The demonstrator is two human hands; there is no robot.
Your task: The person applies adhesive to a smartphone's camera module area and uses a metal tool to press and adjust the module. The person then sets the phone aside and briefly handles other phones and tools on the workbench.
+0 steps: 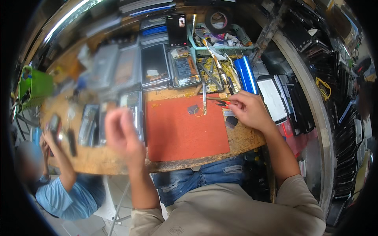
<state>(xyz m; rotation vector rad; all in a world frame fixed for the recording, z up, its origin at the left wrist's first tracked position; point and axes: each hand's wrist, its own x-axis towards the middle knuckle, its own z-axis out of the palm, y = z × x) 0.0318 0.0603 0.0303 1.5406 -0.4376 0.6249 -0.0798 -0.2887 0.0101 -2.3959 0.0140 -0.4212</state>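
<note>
Over the right edge of an orange mat (185, 137), my right hand (249, 111) is closed, with thumb and fingers pinched on a thin gold-coloured tool (214, 98) that looks like tweezers. Red-and-black tool handles (223, 104) show just beside those fingertips. My left hand (123, 129) is raised left of the mat and smeared by motion, so its fingers are unclear. On the mat lie a small dark grey square piece (192, 109) and a yellow rubber band (198, 112). A narrow metal strip (204, 98) lies upright beside them.
Beyond the mat stand plastic boxes (154, 65), a tray of tools and yellow bands (212, 74), a teal basket (246, 38) and a blue cylinder (246, 74). A propped phone (176, 29) is behind. At left, a co-worker (71, 196) sits near a green basket (36, 87).
</note>
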